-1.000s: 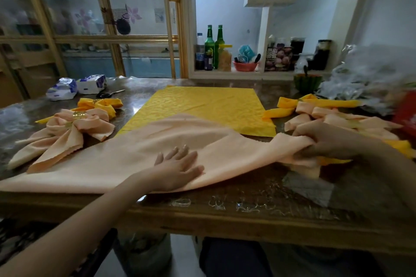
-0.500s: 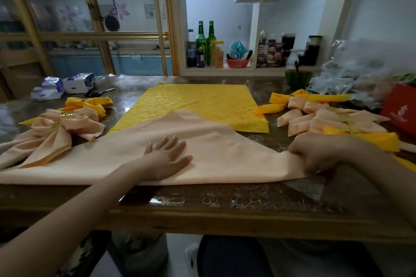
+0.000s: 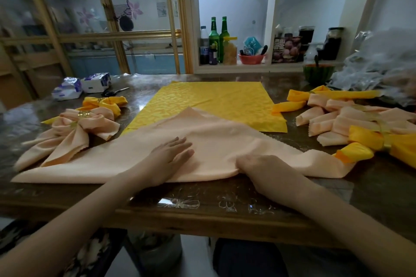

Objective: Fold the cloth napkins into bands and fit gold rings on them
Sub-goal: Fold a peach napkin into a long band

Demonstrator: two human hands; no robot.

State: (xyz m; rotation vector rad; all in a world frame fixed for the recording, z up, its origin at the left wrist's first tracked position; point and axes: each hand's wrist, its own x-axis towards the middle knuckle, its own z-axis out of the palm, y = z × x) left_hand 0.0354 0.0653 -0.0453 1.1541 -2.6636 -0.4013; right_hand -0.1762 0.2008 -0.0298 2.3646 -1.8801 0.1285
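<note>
The napkin [image 3: 213,141] lies long side-to-side; left hand [image 3: 171,153] flat, fingers apart (right hand [image 3: 258,164] pinches its near edge).

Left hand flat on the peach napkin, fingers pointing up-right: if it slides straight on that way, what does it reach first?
Likely more of the peach napkin under the left hand, then its far edge over the yellow cloth. Nothing else seems in line; depth is unclear.
</note>
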